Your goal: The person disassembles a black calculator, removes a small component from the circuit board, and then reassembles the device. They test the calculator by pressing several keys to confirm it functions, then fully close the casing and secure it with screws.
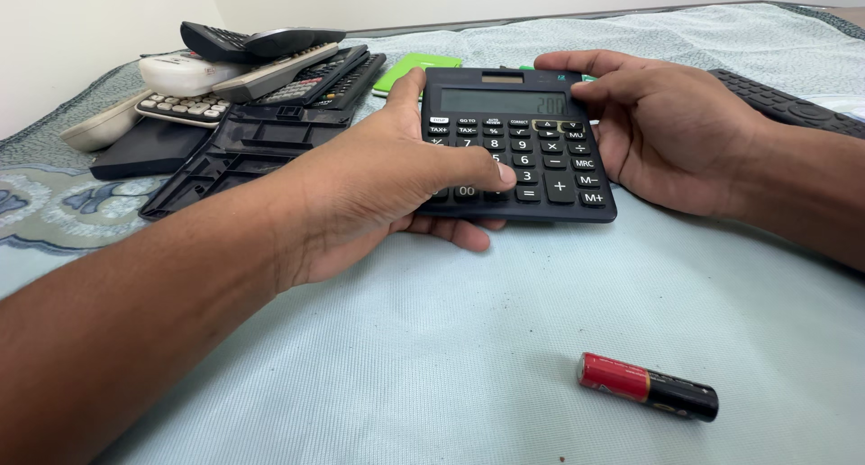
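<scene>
- While only the head view is on hand, it shows a black desk calculator (518, 145) held just above centre of the frame, tilted face-up over a pale blue textured cloth (432, 357).
- The left hand (378, 190) is wrapped round the calculator's left edge, fingers curled beneath it, and the thumb lies across the lower keys, seemingly pressing one.
- The right hand (667, 136) cups the right edge, fingers partly closed along the top corner and side, so both hands grip the same calculator.
- Its display shows digits, so the calculator looks powered and working; that much seems done, judging by this view.
- A red-and-black battery (647, 387) lies loose on the cloth at lower right, well apart from both hands; whether it is spent or spare cannot be told.
- At upper left sits a pile of other calculators and remote controls (243, 73), with black plastic back covers (239, 145) lying open in front of them; these look untouched at this moment, which suggests more units are left to handle.
- A green flat object (410, 68) peeks out behind the held calculator, and a dark remote (784, 104) lies at the right edge.
</scene>
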